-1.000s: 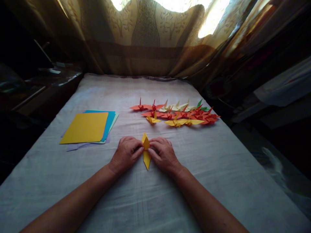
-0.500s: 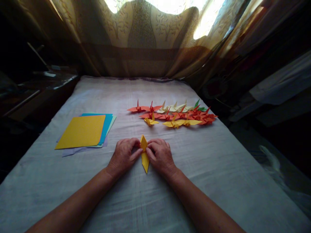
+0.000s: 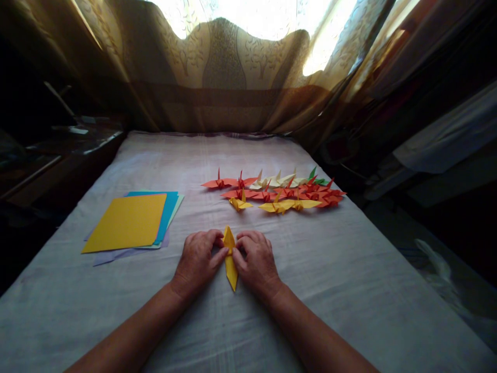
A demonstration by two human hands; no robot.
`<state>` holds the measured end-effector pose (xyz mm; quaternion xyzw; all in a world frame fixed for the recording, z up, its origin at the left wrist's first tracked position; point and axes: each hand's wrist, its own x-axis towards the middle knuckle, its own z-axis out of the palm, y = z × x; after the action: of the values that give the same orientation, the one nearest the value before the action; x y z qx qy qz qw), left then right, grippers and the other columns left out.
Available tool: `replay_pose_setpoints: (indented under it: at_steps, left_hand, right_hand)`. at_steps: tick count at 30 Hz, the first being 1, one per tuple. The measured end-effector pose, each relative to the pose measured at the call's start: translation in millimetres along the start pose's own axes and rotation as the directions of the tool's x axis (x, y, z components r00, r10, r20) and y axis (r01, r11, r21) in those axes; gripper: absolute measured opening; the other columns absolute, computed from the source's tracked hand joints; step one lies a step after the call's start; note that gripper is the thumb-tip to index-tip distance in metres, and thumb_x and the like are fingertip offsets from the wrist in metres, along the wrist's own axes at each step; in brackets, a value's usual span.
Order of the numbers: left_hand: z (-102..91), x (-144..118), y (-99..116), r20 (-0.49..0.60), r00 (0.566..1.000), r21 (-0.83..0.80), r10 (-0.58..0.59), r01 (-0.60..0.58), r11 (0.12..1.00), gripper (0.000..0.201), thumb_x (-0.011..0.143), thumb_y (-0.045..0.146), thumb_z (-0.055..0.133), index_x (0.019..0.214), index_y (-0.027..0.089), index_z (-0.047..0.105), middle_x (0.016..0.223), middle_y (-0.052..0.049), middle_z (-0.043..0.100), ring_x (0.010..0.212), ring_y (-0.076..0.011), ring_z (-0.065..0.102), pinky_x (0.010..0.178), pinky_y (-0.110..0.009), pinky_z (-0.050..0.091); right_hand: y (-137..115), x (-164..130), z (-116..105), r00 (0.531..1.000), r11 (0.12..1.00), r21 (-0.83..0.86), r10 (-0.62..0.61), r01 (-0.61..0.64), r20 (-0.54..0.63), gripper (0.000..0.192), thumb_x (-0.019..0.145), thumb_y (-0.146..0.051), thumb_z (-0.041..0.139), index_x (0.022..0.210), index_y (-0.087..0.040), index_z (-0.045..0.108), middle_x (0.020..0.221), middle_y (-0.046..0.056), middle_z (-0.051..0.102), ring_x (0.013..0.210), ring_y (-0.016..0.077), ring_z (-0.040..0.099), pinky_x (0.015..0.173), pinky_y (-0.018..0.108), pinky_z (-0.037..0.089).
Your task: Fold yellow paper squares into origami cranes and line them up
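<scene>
A narrow yellow folded paper piece [image 3: 230,261] lies on the white cloth, pointing toward me and away. My left hand [image 3: 198,261] presses on its left side with thumb and fingertips. My right hand [image 3: 254,261] pinches its right side, fingers curled over the upper half. Both hands touch the paper and rest on the cloth.
A stack of coloured paper sheets [image 3: 128,223], yellow on top, lies to the left. Several finished paper cranes [image 3: 275,190] in red, orange, yellow, cream and green lie in rows beyond my hands. The cloth-covered table [image 3: 349,290] ends at a patterned curtain [image 3: 229,77]; dark furniture flanks both sides.
My hands have stayed on the yellow piece, with the fingers shifting slightly along its edges. The camera has tilted, so everything sits a little lower in view.
</scene>
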<state>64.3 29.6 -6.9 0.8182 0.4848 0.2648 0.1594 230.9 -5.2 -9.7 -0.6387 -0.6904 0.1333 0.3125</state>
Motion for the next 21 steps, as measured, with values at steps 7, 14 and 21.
replay_pose_setpoints:
  at_steps: [7,14,21]
  left_hand:
    - [1.0,-0.5,3.0,-0.011,1.000,0.024,-0.001,0.001,1.000,0.019,0.084,0.022,0.065,0.101,0.023,0.057,0.085,-0.001,0.070,0.085,-0.0221,0.064,0.084,-0.040,0.045]
    - [3.0,-1.7,1.6,-0.030,0.999,0.012,0.017,-0.017,1.000,0.022,0.082,0.020,0.067,0.102,0.024,0.057,0.085,0.000,0.069,0.085,-0.0228,0.064,0.085,-0.040,0.045]
    - [2.1,-4.8,-0.6,-0.037,0.997,0.015,0.068,-0.068,0.998,0.013,0.091,0.025,0.057,0.103,0.023,0.061,0.099,-0.005,0.069,0.093,-0.0238,0.062,0.087,-0.042,0.046]
  right_hand:
    - [0.3,-0.8,3.3,1.000,0.998,-0.061,0.004,-0.005,-0.006,0.005,0.083,-0.019,0.061,0.082,-0.023,0.058,0.102,0.007,0.066,0.101,0.0249,0.056,0.087,0.038,0.040]
    - [2.0,-3.2,8.3,0.997,0.997,-0.073,-0.005,-0.001,-0.080,0.021,0.081,-0.020,0.060,0.101,-0.021,0.056,0.102,0.009,0.065,0.100,0.0273,0.055,0.086,0.039,0.040]
    - [3.6,-3.5,7.4,0.998,0.998,-0.061,0.004,-0.008,-0.066,0.018,0.080,-0.017,0.059,0.096,-0.022,0.055,0.101,0.008,0.064,0.099,0.0266,0.055,0.085,0.039,0.040]
